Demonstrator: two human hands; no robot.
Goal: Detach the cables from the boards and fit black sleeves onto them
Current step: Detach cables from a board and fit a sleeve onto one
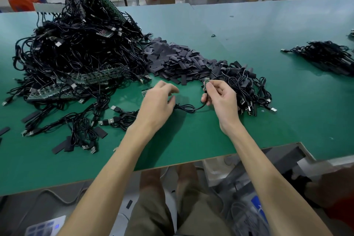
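Found small green circuit board (206, 83) with thin black cable (188, 110) pinched in right hand (220, 99). Noted left hand (157, 101) fingers relaxed, grasping nothing, over green tabletop (249, 48).

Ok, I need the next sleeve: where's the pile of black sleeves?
Head view: the heap of flat black sleeves sits centre-frame, right of the big black cable tangle, just beyond the left hand.
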